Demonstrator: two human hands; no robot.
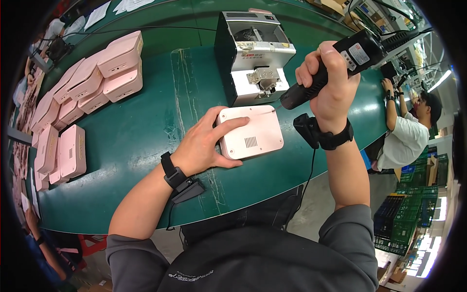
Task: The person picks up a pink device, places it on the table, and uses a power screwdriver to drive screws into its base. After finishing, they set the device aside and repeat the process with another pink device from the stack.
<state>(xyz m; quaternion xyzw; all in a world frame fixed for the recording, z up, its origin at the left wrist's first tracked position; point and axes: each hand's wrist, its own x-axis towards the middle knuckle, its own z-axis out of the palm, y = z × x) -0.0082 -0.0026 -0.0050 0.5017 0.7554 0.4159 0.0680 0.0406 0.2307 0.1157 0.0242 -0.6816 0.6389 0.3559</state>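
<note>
Pink case under my spread left hand, my right hand gripping the black screwdriver (white label on it)! Green crates off right, contents unclear.

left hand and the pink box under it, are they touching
Touching: the head view shows the left hand against the pink box, its outstretched index finger lying across the upper face.

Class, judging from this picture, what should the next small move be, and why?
Probably align the black driver with the far right corner of the pink case: the right hand holds its bit near there, while the left hand appears to steady the case. Contact is unclear.
</note>
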